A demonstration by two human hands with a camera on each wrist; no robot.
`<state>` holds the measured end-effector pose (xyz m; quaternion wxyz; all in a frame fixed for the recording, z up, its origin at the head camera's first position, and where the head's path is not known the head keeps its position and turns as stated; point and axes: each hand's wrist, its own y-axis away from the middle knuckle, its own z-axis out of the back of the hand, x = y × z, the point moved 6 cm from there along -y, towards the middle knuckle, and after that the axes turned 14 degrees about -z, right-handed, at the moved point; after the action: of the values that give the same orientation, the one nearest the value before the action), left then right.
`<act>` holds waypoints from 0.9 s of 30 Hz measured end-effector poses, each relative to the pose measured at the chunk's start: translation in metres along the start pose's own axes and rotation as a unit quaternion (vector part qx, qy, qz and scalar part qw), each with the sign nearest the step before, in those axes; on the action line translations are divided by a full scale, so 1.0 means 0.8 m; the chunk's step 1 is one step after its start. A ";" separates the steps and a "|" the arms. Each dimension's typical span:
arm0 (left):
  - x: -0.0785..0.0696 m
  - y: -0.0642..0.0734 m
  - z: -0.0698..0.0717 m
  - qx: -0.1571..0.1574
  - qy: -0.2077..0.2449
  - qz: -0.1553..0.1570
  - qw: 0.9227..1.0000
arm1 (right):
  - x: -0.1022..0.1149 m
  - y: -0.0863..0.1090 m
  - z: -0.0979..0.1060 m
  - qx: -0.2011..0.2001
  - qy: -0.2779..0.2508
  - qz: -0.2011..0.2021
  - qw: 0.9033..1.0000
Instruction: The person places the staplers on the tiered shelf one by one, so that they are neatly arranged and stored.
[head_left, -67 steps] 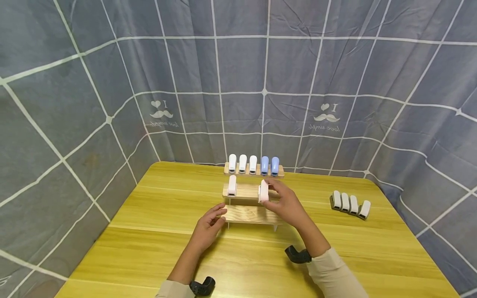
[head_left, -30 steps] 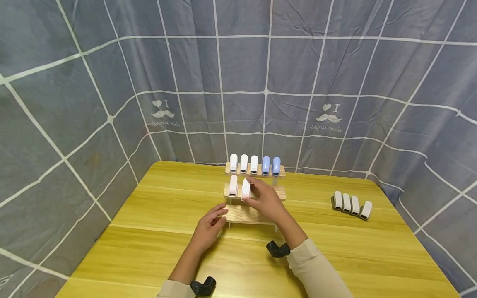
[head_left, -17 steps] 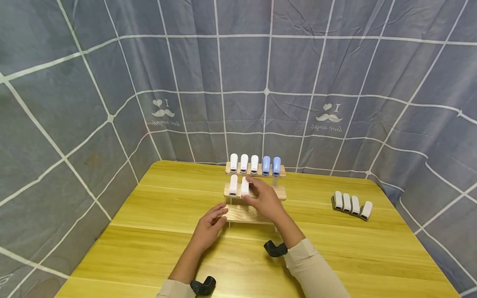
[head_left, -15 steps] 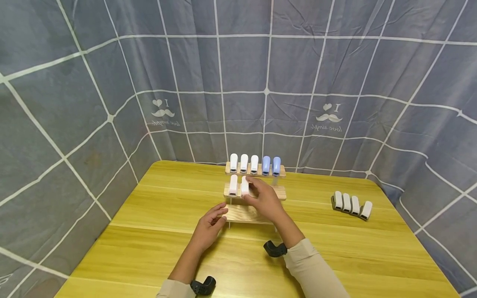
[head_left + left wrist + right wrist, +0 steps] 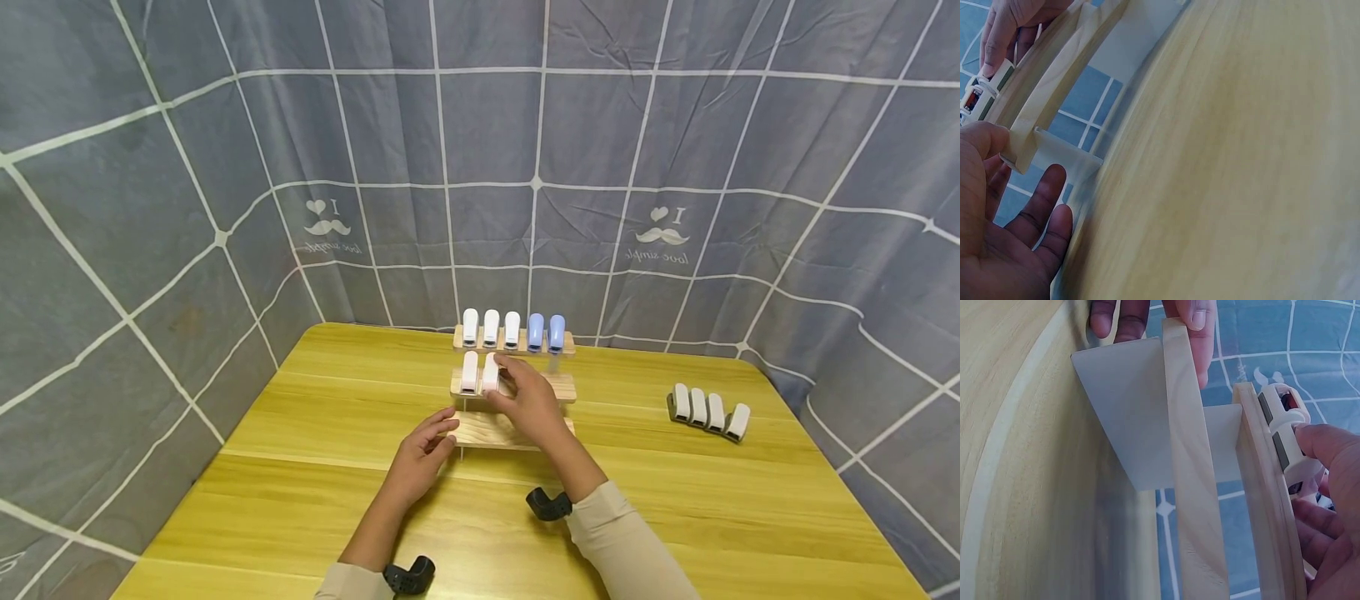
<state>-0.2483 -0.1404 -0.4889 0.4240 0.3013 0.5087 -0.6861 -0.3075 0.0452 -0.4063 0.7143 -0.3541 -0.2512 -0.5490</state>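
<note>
A three-tier wooden display stand with pale side supports stands on the table. My left hand holds the left end of its lowest shelf, thumb and fingers around the board's end; the other fingers spread below it in the left wrist view. With thumb and fingers my right hand pinches a small pale pink-white stapler on the middle shelf. In the right wrist view this stapler sits against the board, grey pads underneath. Just left of it stands a matching stapler.
Three white staplers and two blue staplers line the top shelf. At the table's right lie several white staplers with dark bases, the rightmost angled. A grey checked curtain surrounds the table at back and sides.
My right hand has carried the pink-white stapler leftward along the middle shelf and set it beside its match, then shifted it slightly closer. The left hand has stayed at the lowest shelf's end.
</note>
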 end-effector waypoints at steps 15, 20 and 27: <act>0.000 0.000 -0.001 -0.001 0.001 -0.001 1.000 | -0.002 -0.001 0.000 -0.001 0.017 -0.002 1.000; 0.000 0.000 -0.002 -0.001 -0.001 -0.008 1.000 | -0.002 0.000 0.001 0.008 0.013 -0.001 1.000; 0.000 0.000 -0.001 -0.002 -0.002 -0.006 1.000 | -0.007 0.006 0.007 0.035 0.019 -0.007 0.999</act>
<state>-0.2479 -0.1397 -0.4890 0.4211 0.2961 0.5110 -0.6884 -0.3043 0.0532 -0.4082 0.7270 -0.3166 -0.2588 -0.5516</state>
